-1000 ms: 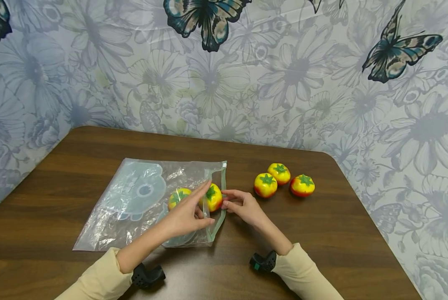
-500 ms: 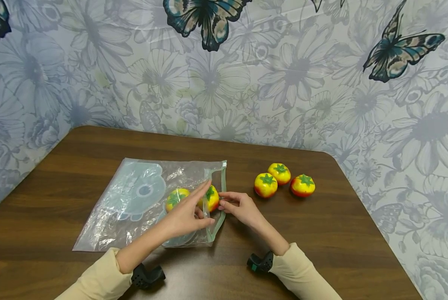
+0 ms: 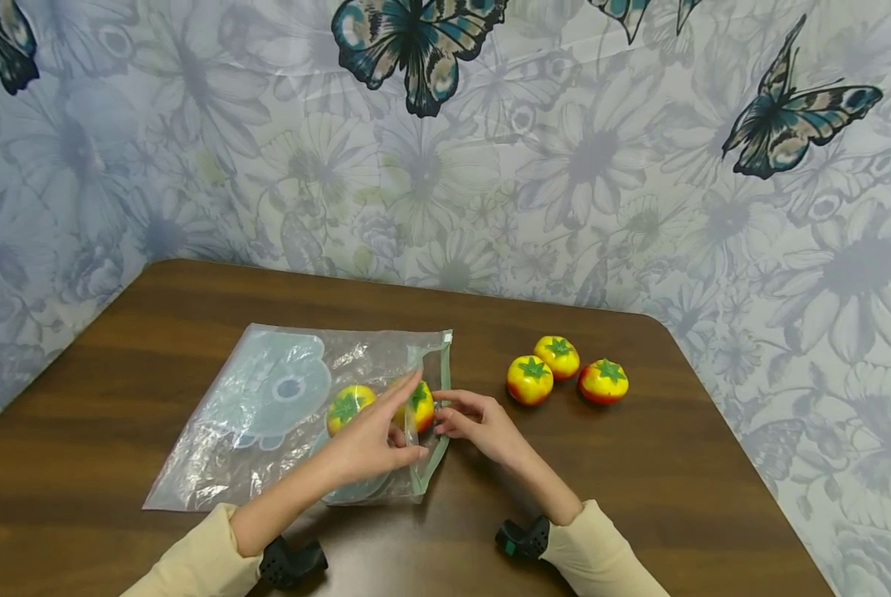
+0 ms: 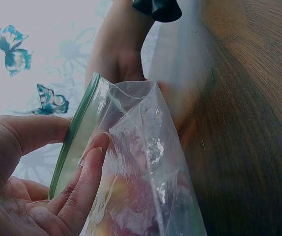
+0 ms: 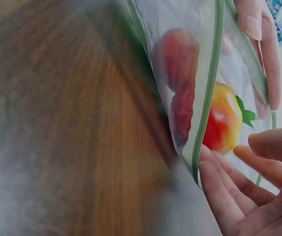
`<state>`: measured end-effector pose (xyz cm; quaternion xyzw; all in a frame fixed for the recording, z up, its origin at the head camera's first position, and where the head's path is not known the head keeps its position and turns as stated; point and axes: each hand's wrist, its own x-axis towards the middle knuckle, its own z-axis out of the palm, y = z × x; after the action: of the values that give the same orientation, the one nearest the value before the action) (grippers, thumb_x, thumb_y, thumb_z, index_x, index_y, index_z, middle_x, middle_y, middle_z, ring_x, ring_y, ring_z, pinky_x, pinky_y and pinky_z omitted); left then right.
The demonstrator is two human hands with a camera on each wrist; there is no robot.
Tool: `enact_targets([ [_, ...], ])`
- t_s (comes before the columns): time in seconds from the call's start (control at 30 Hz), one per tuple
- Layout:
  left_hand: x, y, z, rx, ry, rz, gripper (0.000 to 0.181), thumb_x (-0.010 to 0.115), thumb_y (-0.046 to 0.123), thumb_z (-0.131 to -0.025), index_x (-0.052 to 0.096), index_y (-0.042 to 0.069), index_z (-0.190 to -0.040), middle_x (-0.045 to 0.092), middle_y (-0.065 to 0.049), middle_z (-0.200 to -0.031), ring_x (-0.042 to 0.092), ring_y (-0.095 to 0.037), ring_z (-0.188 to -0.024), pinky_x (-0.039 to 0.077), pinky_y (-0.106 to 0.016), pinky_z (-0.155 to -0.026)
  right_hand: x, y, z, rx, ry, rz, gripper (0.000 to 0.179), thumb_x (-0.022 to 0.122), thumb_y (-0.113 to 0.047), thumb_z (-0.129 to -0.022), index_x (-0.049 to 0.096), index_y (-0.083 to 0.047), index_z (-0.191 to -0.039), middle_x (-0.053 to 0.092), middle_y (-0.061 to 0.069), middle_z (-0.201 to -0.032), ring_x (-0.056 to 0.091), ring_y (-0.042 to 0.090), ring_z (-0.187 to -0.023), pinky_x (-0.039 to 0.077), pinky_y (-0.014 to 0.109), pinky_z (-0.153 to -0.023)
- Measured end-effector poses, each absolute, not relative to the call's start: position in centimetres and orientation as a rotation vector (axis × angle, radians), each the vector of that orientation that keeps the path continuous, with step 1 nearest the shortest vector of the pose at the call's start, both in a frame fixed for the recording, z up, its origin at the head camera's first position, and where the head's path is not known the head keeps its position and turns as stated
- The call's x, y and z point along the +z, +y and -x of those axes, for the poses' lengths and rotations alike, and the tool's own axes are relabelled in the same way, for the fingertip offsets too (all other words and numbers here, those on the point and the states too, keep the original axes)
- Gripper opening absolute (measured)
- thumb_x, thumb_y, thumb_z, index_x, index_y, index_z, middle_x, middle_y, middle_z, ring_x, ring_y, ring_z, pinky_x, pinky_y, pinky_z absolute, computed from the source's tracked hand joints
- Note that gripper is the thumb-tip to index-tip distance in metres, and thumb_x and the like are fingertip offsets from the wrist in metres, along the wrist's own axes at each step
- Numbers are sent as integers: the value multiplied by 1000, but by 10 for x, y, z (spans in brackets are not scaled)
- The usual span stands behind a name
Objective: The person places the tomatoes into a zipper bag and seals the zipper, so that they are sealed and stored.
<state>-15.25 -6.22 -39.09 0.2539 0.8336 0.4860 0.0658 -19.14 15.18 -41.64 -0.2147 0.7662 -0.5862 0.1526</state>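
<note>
Two round red-yellow fruits (image 3: pixel 352 406), partly hidden, within a clear plastic bag (image 3: pixel 192 464); left hand (image 3: pixel 374 444) spread at its mouth, right hand (image 3: pixel 484 424) loosely touching one.

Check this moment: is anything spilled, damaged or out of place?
Nothing stands out. The clear bag lies wrinkled but without visible tears, and the three loose fruits sit upright on the table, looking intact.

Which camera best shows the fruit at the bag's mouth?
Right wrist: the fruit appears large. In the head view, the left hand partly hides it; the left wrist view shows only blurred colours through the bag.
</note>
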Motion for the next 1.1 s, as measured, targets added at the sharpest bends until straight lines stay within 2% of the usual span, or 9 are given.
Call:
enact_targets([
  [0.2,-393,-61,152,1466,2537,-770,95,76,8,-78,16,9,-150,12,-15,-153,55,-11,-63,51,-27,-55,-421,153,190,-1725,2122,647,37,50,-5,-97,47,7,-132,61,27,-107,61,39,-94,50,39,-82],
  [0.5,-394,-61,151,1446,2566,-758,93,76,11,-78,18,11,-150,16,-14,-153,55,-11,-66,50,-28,-53,-425,149,187,-1699,2118,684,38,51,-5,-96,46,6,-133,62,26,-106,63,34,-93,51,37,-81],
  [1.1,-397,-62,153,1474,2521,-791,93,75,7,-79,15,9,-151,13,-14,-153,55,-12,-64,50,-29,-53,-420,136,189,-1669,2108,645,38,43,-8,-100,42,5,-136,62,22,-108,62,36,-95,51,39,-82],
])
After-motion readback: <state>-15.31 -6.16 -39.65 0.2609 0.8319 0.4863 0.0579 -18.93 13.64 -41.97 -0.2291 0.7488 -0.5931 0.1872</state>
